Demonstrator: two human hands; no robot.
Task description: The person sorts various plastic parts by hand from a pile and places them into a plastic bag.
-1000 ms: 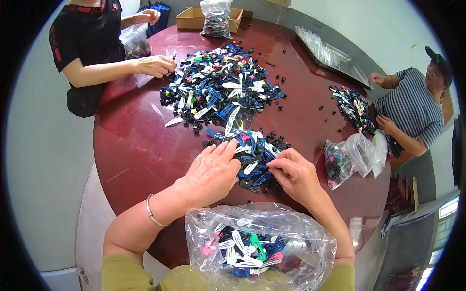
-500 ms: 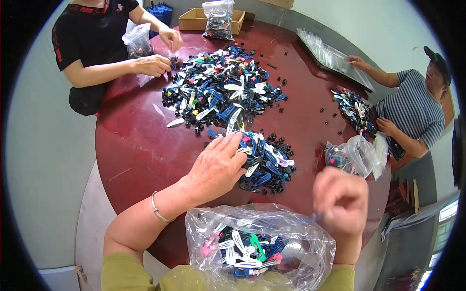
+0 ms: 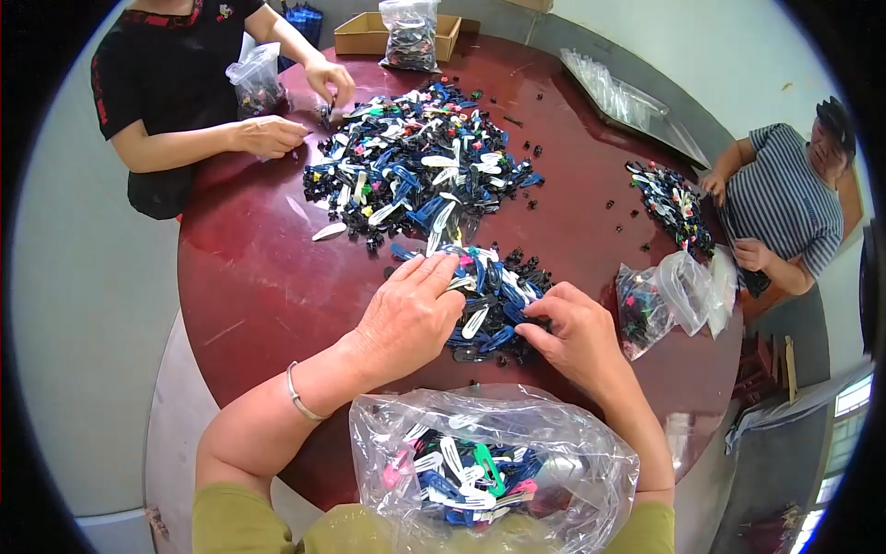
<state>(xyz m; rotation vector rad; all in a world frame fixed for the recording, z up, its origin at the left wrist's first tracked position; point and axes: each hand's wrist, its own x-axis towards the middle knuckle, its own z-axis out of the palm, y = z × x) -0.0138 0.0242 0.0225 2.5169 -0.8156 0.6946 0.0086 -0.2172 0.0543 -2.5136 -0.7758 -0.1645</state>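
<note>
My left hand (image 3: 413, 305) lies with fingers stretched out over the left edge of a small pile of hair clips (image 3: 484, 319). That pile mixes blue, white and black snap clips with small black claw clips. At its right side is my right hand (image 3: 583, 340), thumb and forefinger a little apart and touching the clips; nothing is plainly held between them. Close to my body sits an open clear plastic bag (image 3: 591, 452), holding white, blue, green and pink snap clips (image 3: 475, 475). My left fingertips partly cover the pile.
A larger clip heap (image 3: 415, 175) spreads behind mine on the round red table (image 3: 268, 277). One co-worker (image 3: 166, 83) sits at the left and another (image 3: 784, 194) at the right, beside a smaller heap (image 3: 669, 203). Filled bags (image 3: 646, 300), a carton (image 3: 360, 39) and a tray (image 3: 637, 106) stand around.
My right hand has come from above the bag's right side, forward and left, to the small pile. My left hand stays put. The right co-worker's hand has left the tray.
</note>
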